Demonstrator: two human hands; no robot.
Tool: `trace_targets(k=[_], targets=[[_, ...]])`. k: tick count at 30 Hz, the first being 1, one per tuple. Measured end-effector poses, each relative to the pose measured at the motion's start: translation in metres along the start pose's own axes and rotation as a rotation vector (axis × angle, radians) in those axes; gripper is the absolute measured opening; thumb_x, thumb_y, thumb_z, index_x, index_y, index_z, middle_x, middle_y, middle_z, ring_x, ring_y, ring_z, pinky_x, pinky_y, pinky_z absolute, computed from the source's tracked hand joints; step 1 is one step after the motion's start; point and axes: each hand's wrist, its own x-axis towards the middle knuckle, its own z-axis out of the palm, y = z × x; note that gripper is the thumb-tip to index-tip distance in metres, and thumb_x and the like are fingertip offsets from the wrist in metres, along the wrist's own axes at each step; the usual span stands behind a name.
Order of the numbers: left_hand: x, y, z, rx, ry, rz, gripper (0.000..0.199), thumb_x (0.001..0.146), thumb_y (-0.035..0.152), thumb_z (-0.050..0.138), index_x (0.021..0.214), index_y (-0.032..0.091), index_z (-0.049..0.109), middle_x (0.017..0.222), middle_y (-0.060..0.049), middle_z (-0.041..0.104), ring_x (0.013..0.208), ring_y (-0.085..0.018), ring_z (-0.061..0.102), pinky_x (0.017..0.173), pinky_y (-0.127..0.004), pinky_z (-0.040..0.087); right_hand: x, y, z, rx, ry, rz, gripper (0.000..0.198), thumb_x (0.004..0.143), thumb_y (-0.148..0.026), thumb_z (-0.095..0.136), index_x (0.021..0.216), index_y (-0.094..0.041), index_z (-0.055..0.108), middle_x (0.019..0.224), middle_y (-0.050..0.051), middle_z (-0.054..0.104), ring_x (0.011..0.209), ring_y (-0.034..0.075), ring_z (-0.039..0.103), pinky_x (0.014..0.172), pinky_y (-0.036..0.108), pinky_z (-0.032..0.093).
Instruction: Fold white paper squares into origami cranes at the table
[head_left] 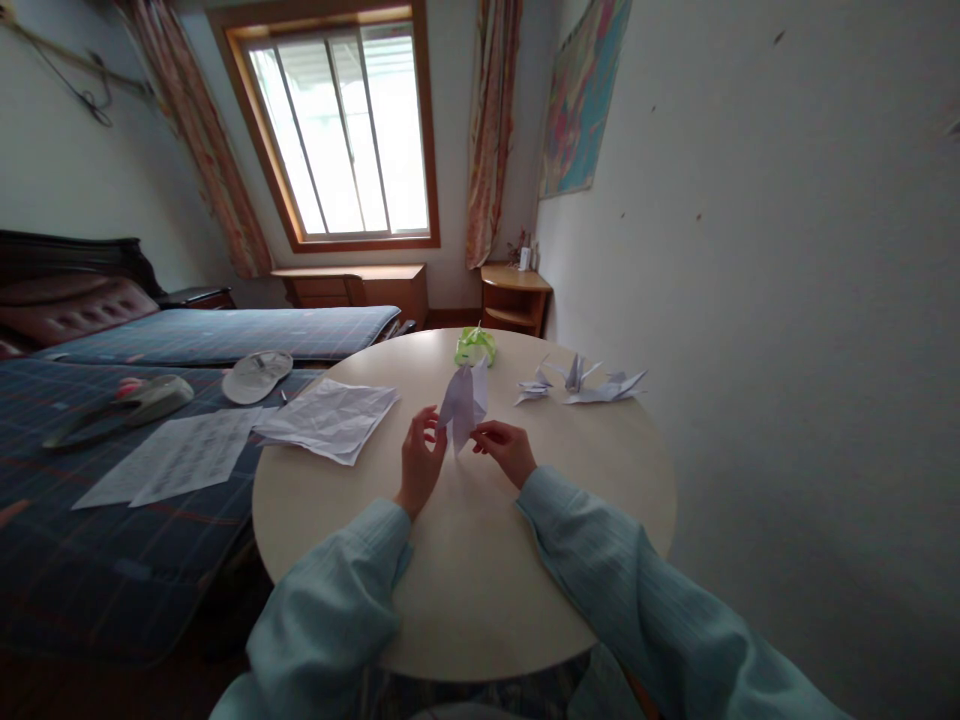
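Observation:
A partly folded piece of white paper (462,402) is held upright above the middle of the round table (465,590). My left hand (422,455) pinches its left edge between thumb and fingers. At its lower right edge, my right hand (506,450) grips the paper with thumb and fingertips. The paper has pointed flaps, and its lower tip hangs between my hands. To the right on the table stand several folded paper cranes (576,376). Behind the held paper sits a light green, crumpled-looking item (475,345) whose kind I cannot make out.
A stack of creased white paper (330,418) lies at the table's left side. Beside the table, a bed (150,570) bears printed sheets (176,455), a white cap (257,377) and a grey-handled item (124,408). A wall (787,350) runs along the right.

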Motion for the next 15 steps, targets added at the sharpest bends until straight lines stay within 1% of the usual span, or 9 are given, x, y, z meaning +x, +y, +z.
trace_targets(k=[4,9,11,15], targets=[[-0.0006,0.003,-0.0005,0.001,-0.019,-0.004,0.027,0.076,0.025,0.05,0.103,0.021,0.048,0.089,-0.005,0.057,0.076,-0.013,0.054,0.058,-0.023,0.044,0.0013,0.0025,-0.0013,-0.019,0.021,-0.018,0.02,0.057,-0.036,0.066,0.065,-0.018,0.062,0.05,-0.001,0.059,0.047,0.014,0.058,0.048,0.025,0.047],[-0.0007,0.0053,-0.002,-0.047,-0.028,-0.023,0.02,0.078,0.028,0.048,0.097,0.022,0.053,0.092,-0.005,0.057,0.08,-0.014,0.054,0.062,-0.024,0.044,0.0024,0.0026,-0.0022,-0.032,0.025,-0.041,0.02,0.058,-0.038,0.065,0.065,-0.019,0.062,0.053,-0.001,0.061,0.048,0.014,0.059,0.051,0.027,0.048],[-0.0004,0.0039,-0.0026,-0.039,-0.021,-0.019,0.018,0.079,0.028,0.047,0.093,0.022,0.055,0.089,-0.004,0.057,0.08,-0.015,0.053,0.064,-0.024,0.043,0.0021,0.0014,-0.0023,-0.034,0.033,-0.042,0.02,0.058,-0.038,0.065,0.065,-0.019,0.062,0.054,-0.001,0.061,0.048,0.014,0.058,0.05,0.026,0.048],[0.0006,0.0017,-0.0038,0.021,-0.012,0.013,0.013,0.08,0.026,0.044,0.082,0.021,0.056,0.077,-0.002,0.054,0.073,-0.014,0.051,0.064,-0.024,0.041,0.0015,-0.001,-0.0027,-0.053,0.043,-0.032,0.019,0.06,-0.037,0.063,0.065,-0.018,0.062,0.054,0.0,0.06,0.049,0.013,0.058,0.05,0.025,0.047]])
